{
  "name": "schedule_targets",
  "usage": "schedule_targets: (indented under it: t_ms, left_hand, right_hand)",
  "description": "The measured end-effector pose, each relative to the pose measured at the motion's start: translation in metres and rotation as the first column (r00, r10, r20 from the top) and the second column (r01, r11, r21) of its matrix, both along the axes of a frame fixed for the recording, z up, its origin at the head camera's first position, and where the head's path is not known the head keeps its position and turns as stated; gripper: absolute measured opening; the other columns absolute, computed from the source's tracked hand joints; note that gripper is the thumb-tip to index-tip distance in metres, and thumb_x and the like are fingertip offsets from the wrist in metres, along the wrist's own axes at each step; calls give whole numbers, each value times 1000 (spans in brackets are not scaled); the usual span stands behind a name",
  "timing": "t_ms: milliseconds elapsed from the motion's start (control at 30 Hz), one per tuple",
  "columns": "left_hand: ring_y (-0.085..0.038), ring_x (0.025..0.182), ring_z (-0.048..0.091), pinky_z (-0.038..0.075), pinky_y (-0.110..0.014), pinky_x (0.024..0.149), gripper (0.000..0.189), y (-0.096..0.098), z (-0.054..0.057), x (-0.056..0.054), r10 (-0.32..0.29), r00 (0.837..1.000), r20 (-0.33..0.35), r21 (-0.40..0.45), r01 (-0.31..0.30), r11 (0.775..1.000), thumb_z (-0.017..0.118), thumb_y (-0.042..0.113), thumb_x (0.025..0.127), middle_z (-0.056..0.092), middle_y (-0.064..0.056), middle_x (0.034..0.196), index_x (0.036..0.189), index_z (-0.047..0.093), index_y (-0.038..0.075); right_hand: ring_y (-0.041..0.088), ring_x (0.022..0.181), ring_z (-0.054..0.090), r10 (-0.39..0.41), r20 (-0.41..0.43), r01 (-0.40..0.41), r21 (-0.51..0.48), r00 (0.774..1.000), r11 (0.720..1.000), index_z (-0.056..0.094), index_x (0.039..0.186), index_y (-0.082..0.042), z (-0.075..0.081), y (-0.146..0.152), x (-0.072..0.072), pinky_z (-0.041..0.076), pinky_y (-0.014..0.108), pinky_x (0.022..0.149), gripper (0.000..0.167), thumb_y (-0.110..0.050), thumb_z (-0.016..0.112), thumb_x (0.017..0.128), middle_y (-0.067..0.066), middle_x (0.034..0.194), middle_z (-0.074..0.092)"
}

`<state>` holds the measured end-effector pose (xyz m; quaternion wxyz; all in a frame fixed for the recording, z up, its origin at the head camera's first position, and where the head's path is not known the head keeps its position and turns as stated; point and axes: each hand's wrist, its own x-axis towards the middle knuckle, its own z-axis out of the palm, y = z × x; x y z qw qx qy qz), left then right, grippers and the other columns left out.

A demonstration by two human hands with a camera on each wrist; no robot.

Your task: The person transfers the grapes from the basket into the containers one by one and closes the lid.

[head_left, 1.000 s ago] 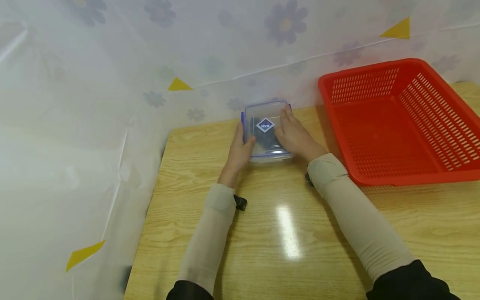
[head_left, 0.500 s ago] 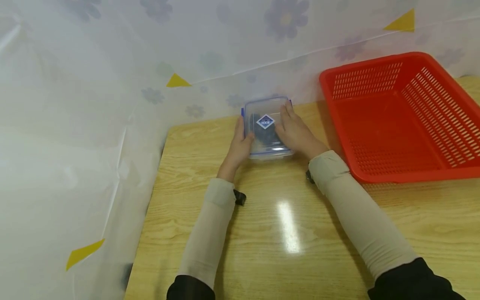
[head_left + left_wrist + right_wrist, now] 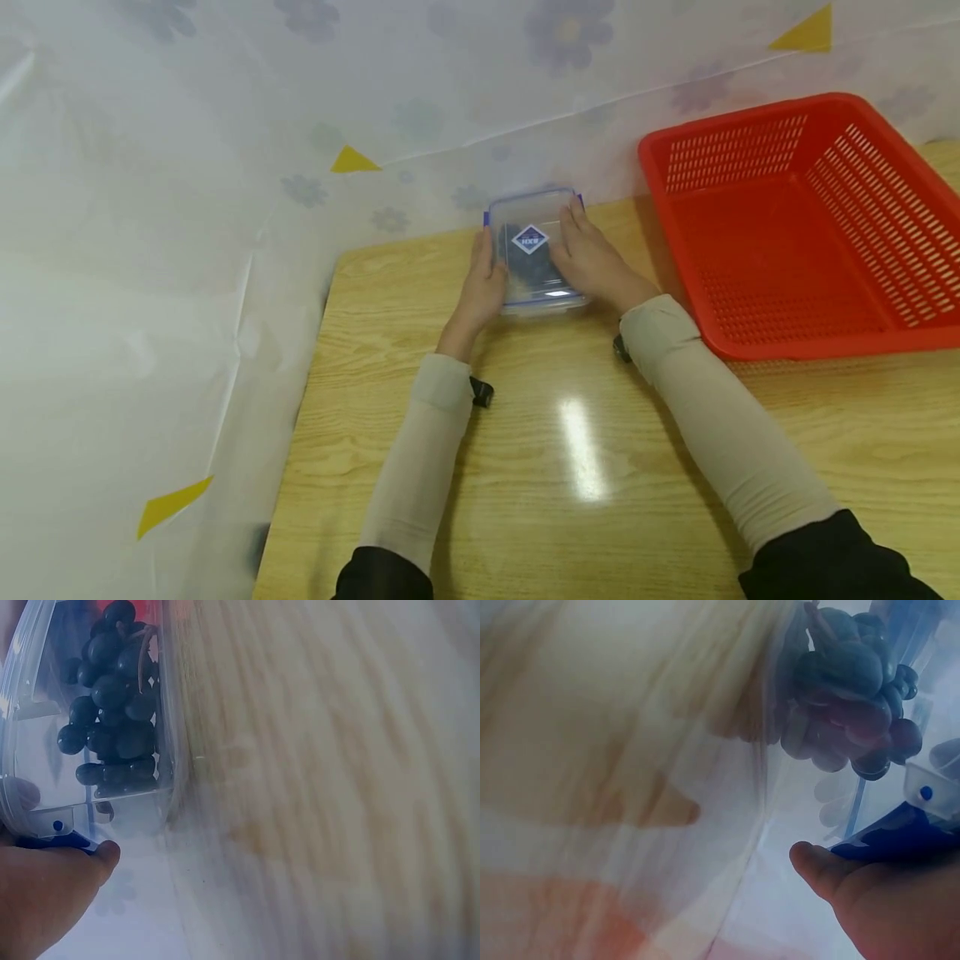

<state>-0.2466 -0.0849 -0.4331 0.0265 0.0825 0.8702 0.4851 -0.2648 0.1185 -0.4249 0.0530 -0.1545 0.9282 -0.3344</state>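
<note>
A clear plastic food container [image 3: 525,292] with a blue-edged lid and a diamond label stands near the table's back edge. Dark grapes [image 3: 112,697] show through its wall in the left wrist view. My left hand [image 3: 483,283] grips its left side, thumb over the lid edge, fingers along a blue side clip [image 3: 56,840]. On the opposite side my right hand [image 3: 592,258] holds the container, its thumb over the lid and its fingers along the right edge. The right wrist view shows those fingers against another blue clip [image 3: 900,832].
A red plastic basket [image 3: 795,250] with slotted walls stands to the right, close by the right forearm. The wooden table [image 3: 525,467] meets a flower-patterned white sheet [image 3: 420,108] at the back and left. Yellow tape pieces [image 3: 354,160] mark the sheet.
The left fingers now cover more of the left blue clip than before. The right hand keeps its place on the container. The whole head view has shifted slightly.
</note>
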Motion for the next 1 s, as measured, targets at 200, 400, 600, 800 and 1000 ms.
schedule_targets:
  t_ms: [200, 400, 600, 800, 1000]
  left_hand:
    - [-18, 153, -5, -2, -24, 119, 65, -3, 9, -5, -20, 1000, 19, 14, 20, 1000, 35, 11, 106, -5, -10, 169, 163, 6, 10]
    - [-17, 153, -5, -3, -24, 118, 67, -6, 13, -14, -13, 1000, 19, 55, 12, 998, 34, 10, 103, -3, -13, 169, 163, 6, 11]
    - [-16, 153, -5, -2, -25, 119, 69, -7, 12, -17, -7, 1000, 12, 75, 6, 997, 36, 10, 101, -2, -13, 169, 164, 8, 12]
    - [-21, 154, -3, -1, -29, 120, 68, -3, 8, -17, -11, 1000, 10, 36, 11, 999, 35, 11, 101, 0, -14, 169, 164, 10, 14]
    - [-27, 154, -3, -1, -31, 120, 68, -4, 5, -15, -24, 1000, 2, 33, 24, 999, 35, 9, 100, 1, -16, 168, 164, 10, 11]
  right_hand:
    - [32, 152, -6, 22, -21, -22, 3, 1000, 1000, -1, 157, 7, 10, 0, -3, 0, 39, 122, 71, -31, 32, 108, 20, 164, -16]
    - [34, 152, -4, 48, -34, -48, 5, 998, 999, 2, 156, 9, 16, -2, -5, 0, 38, 122, 71, -30, 35, 108, 23, 164, -14]
    - [35, 152, -4, 45, -39, -46, -25, 998, 999, 4, 157, 8, 17, -2, -4, 0, 39, 122, 70, -30, 35, 108, 22, 164, -14]
    - [31, 152, -8, 19, -25, -20, -55, 1000, 998, 4, 158, 7, 10, 1, -2, -1, 38, 122, 70, -31, 36, 109, 21, 165, -14]
    - [37, 152, -7, -6, 0, 6, -63, 1000, 998, 3, 160, 2, 0, -2, -1, 0, 46, 121, 69, -32, 36, 109, 20, 165, -15]
